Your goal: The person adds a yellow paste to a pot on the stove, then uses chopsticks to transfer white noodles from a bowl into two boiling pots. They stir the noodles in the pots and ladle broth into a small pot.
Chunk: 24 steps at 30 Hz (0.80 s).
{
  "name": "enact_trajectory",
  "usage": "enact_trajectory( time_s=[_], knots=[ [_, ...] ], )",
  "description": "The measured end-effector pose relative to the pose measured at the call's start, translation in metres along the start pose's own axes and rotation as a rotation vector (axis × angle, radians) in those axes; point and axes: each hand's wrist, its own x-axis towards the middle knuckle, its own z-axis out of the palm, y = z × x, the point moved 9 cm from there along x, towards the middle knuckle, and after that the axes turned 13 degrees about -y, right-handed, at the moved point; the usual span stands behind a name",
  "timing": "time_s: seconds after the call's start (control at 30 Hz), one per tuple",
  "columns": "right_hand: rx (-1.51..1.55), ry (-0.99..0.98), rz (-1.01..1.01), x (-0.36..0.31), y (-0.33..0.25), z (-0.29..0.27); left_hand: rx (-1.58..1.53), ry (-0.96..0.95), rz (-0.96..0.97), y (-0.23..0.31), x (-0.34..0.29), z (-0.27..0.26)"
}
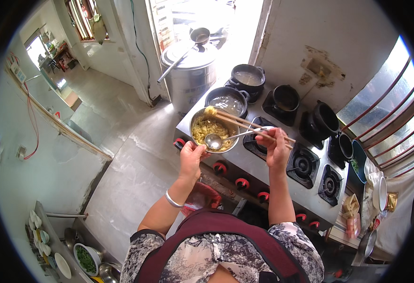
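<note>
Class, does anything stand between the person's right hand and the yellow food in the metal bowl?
The right side of the metal bowl, with chopsticks and ladle crossing over it from the right hand. Nothing else visible blocks the yellow food.

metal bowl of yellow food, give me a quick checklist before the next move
1. Left hand gripping the metal bowl: ok.
2. Right hand holding the chopsticks: ok.
3. Yellow clump at the chopstick tips: ok.
4. Ladle scoop inside the bowl: ok.
5. Black pot just beyond the bowl uncovered: ok.
6. Pot's liquid hot enough: cannot tell.
</note>
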Motion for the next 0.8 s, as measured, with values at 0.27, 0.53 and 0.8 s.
enact_trajectory(
  time_s=[0.27, 0.53, 0.8],
  knots=[
    [-0.383, -0.078, 0.106, 0.079, -0.003, -0.001, -0.005, -0.004, -0.048, -0.004, -0.008, 0.0],
    [-0.391, -0.35, 0.067, 0.027, -0.046, 0.048, 0.058, -0.048, 0.023, -0.003, -0.012, -0.001],
    [-0.191, -0.239, 0.1, 0.002, 0.008, 0.045, 0.134, -0.052, 0.089, 0.004, -0.015, 0.009]
  ],
)
